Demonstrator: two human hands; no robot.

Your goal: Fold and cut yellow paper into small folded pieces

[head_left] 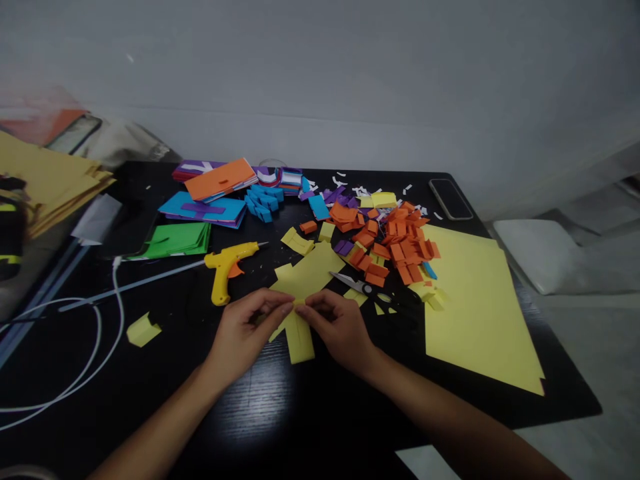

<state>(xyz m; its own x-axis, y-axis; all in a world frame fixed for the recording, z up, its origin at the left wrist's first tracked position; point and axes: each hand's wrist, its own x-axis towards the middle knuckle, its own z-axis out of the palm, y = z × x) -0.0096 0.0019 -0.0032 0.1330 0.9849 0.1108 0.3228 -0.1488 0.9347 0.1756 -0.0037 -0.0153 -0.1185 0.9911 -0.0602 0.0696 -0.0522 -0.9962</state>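
The left hand [253,323] and right hand [340,327] pinch the far end of the strip [301,341] between thumbs and fingers. The strip extends from this grip toward the table's [325,417] near side, long axis between the hands, both equally near.

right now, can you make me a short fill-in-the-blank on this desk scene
The folded paper strip held between the left hand and right hand is coloured ____.
The yellow plastic glue gun has a trigger coloured ____.
The black-handled metal scissors lie nearer the ____ hand.
Missing words: yellow; orange; right.
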